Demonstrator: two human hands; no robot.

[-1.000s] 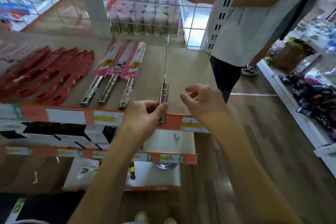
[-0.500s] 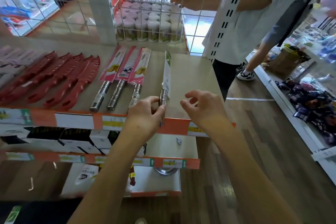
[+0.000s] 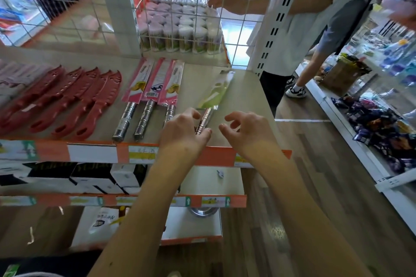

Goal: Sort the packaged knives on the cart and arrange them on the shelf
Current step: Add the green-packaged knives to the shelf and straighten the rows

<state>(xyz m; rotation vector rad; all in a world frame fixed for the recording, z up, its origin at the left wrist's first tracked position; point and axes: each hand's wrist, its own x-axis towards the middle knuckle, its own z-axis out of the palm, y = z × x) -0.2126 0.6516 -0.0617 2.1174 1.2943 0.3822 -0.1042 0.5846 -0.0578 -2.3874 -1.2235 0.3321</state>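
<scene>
On the top shelf (image 3: 245, 96), a smooth beige board edged with an orange price strip (image 3: 216, 156) whose yellow and white tags are too blurred to read, the left hand (image 3: 182, 132) pinches the ribbed steel handle of a green-packaged knife (image 3: 213, 94) near its butt, the flat card sleeve lying angled away on the board. Beside it, the right hand (image 3: 247, 132) hovers just apart, fingers curled and loosely spread, holding nothing. Left of the green one lie three pink-packaged knives (image 3: 155, 87) with ringed metal handles; a barcode sticker shows on the middle card, its print illegible. Farther left sit overlapping red plastic knife sheaths (image 3: 74, 101), perforated and matte. Behind the wire grid (image 3: 180, 18) stand clear round tubs (image 3: 180, 36).
</scene>
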